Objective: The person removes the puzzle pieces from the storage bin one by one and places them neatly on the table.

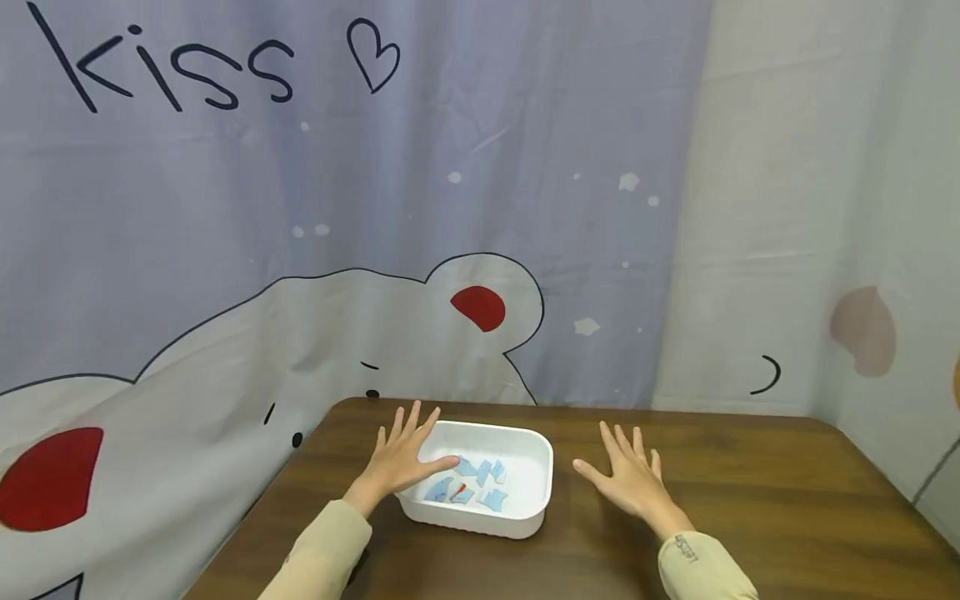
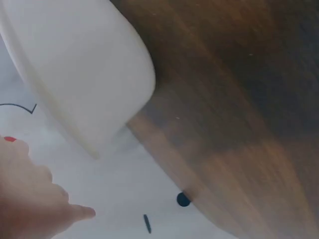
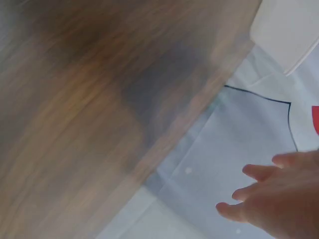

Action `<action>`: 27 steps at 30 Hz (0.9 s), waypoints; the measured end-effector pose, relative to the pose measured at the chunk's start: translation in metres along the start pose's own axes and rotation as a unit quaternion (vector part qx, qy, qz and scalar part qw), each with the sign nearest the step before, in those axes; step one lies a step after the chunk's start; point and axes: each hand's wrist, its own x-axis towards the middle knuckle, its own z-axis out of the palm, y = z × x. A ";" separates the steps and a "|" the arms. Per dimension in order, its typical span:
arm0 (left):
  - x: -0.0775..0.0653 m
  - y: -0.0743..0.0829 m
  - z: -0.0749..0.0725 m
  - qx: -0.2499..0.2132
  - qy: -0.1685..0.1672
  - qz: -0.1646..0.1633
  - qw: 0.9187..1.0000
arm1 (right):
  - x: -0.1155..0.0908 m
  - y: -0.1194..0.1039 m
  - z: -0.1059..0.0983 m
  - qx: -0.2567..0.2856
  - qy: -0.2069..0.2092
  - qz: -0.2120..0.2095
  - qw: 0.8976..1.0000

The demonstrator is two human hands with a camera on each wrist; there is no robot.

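Note:
A white plastic basin (image 1: 517, 521) stands on the wooden table. Inside it lie several light blue, irregular flat pieces (image 1: 492, 499); one of them carries a small red mark (image 1: 461, 490). My left hand (image 1: 401, 461), fingers spread, hovers at the basin's left side, its thumb overlapping the inside of the basin in the head view. To the right of the basin my right hand (image 1: 632, 477) is held over the table with fingers apart and nothing in it. In the left wrist view the basin's outer wall (image 2: 99, 64) shows close by the left hand (image 2: 35, 199).
The brown table (image 1: 772, 492) reaches well out to the right of the basin. Behind it hangs a curtain (image 1: 585, 208) printed with a white cartoon animal, a heart and lettering. A dark object (image 1: 358, 567) partly shows beside the left sleeve.

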 end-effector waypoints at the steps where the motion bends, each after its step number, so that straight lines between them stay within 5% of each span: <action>1: -0.001 -0.002 0.000 -0.006 0.004 0.001 1.000 | 0.002 -0.003 0.002 0.005 0.011 -0.006 1.000; 8: -0.008 -0.015 -0.001 -0.079 -0.009 -0.010 0.997 | 0.016 -0.024 0.017 0.109 0.081 -0.045 0.990; 16: -0.020 -0.023 0.002 -0.155 -0.024 0.017 0.988 | 0.025 -0.051 0.036 0.289 0.076 -0.059 0.953; 20: -0.022 -0.027 0.005 -0.154 -0.013 0.022 0.988 | 0.028 -0.057 0.044 0.321 0.069 -0.050 0.943; 27: -0.025 -0.032 0.010 -0.155 -0.002 0.018 0.988 | 0.030 -0.062 0.059 0.316 0.076 -0.055 0.944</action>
